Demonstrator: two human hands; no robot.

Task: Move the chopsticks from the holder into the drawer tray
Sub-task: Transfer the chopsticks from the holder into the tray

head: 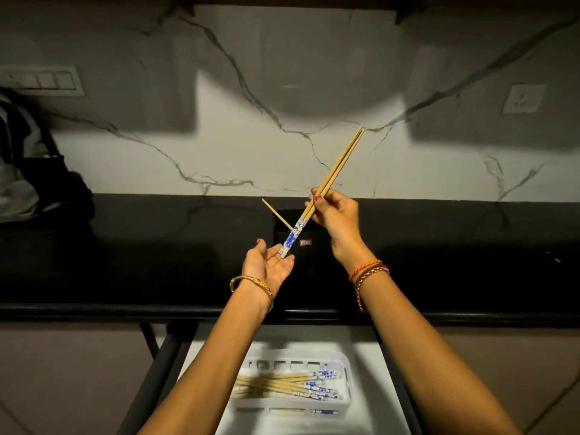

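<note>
My right hand [337, 216] pinches a pair of wooden chopsticks [337, 171] with blue-and-white patterned ends, held slanted above the black holder [309, 246] on the dark counter. Their patterned ends touch the fingertips of my left hand [270, 265], which is palm-up with relaxed fingers. One more chopstick [276, 213] sticks out of the holder, leaning left. Below, in the pulled-out drawer, a white plastic tray [343, 400] holds several chopsticks [282, 384] lying sideways.
The black counter edge [94, 312] runs across the view, with the drawer's dark frame [163, 365] below it. A dark bag or cloth [37, 183] sits at the counter's far left. A marble wall with a switch panel [40, 80] and a socket [523, 98] stands behind.
</note>
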